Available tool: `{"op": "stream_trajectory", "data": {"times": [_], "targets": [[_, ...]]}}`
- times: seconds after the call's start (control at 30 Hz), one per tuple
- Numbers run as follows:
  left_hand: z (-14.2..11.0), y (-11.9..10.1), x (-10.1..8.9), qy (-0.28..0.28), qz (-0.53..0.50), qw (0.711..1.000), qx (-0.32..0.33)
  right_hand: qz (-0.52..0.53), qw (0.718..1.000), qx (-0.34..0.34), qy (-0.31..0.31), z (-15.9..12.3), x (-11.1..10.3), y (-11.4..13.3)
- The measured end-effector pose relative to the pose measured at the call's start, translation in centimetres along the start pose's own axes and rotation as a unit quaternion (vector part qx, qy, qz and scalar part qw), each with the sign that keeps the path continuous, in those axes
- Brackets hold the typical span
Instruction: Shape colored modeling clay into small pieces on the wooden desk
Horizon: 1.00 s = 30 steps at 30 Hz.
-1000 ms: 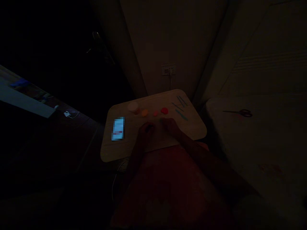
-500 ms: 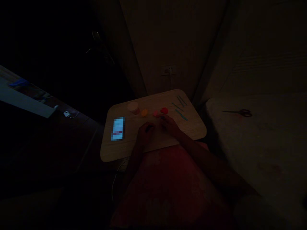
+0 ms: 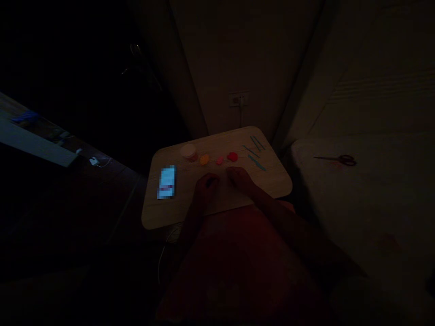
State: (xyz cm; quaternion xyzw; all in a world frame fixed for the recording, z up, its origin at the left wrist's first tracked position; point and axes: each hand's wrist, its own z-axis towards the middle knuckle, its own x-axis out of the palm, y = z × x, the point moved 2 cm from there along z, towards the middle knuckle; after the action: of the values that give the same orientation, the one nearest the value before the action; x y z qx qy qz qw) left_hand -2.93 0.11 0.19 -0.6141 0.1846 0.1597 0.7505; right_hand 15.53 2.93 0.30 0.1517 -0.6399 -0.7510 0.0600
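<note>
Light very dim, left side nearly black. Pale-blue rectangular phone screen (image 3: 166, 182), broken into pixel blocks, glowed brightest. Rounded light-wood tabletop (image 3: 272, 179) showed faintly. Bare left hand (image 3: 206, 182), bare right hand (image 3: 240, 178) sat shadowed, detail lost.

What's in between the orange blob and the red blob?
In the head view, a small pink blob lies on the tabletop between the orange blob and the red blob.

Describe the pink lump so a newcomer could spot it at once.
Start at the table. Beyond the left hand and right hand, look between the orange lump on the left and the red lump on the right. The pink lump there is the smallest of the three and the only pink one.
</note>
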Motion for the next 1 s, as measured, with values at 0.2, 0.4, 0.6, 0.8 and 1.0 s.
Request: {"op": "stream_trajectory", "data": {"times": [0.2, 0.4, 0.6, 0.8, 1.0], "targets": [[0.04, 0.17, 0.0, 0.004, -0.002, 1.0, 0.008, 0.023, 0.999, -0.02, -0.011, 0.29, 0.05, -0.13], [-0.01, -0.16, -0.06, 0.006, 0.001, 1.0, 0.01, 0.059, 0.998, 0.005, -0.007, 0.37, 0.32, -0.29], [0.01, -0.16, -0.03, 0.002, 0.003, 1.0, 0.001, -0.001, 1.0, -0.024, -0.015, 0.39, 0.17, -0.39], [-0.03, -0.38, -0.1, 0.002, -0.007, 1.0, -0.001, 0.001, 1.0, -0.02, -0.01, 0.51, 0.19, -0.79], [-0.14, -0.48, -0.06, 0.004, 0.0, 1.0, -0.003, 0.028, 0.999, -0.016, -0.007, 0.31, 0.21, -0.44]]}}
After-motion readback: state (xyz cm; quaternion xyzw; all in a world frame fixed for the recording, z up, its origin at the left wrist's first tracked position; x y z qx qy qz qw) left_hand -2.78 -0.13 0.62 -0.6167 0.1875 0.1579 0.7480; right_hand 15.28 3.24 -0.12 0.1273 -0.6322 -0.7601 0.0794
